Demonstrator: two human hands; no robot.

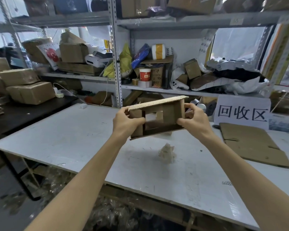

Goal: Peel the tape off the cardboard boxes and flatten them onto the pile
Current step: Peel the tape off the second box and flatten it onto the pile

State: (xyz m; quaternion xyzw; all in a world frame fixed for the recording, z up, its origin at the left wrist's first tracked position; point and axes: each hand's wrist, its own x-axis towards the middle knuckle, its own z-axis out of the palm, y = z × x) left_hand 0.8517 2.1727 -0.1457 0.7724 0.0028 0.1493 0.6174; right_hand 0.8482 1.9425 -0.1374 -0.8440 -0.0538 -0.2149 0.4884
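The cardboard box (170, 114) is held above the table (73, 139), between the left hand (125, 124) and the right hand (195, 119). A crumpled tape wad (166, 153) lies on the table before it. Flattened cardboard (250, 144) lies to the right, with a sign (242, 112) behind it. Shelving (117, 64) stands behind the table.

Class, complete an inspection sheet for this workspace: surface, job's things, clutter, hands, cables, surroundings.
Surface: white table, scuffed and marked.
Job's things: small cardboard box, open at both ends, held above the table; flat cardboard lying at the right.
Clutter: crumpled wad of tape on the table.
Hands: left hand and right hand each grip an end of the box.
Cables: white plug strip on the black side table.
Surroundings: metal shelves crammed with boxes and bags; white sign behind the flat cardboard.
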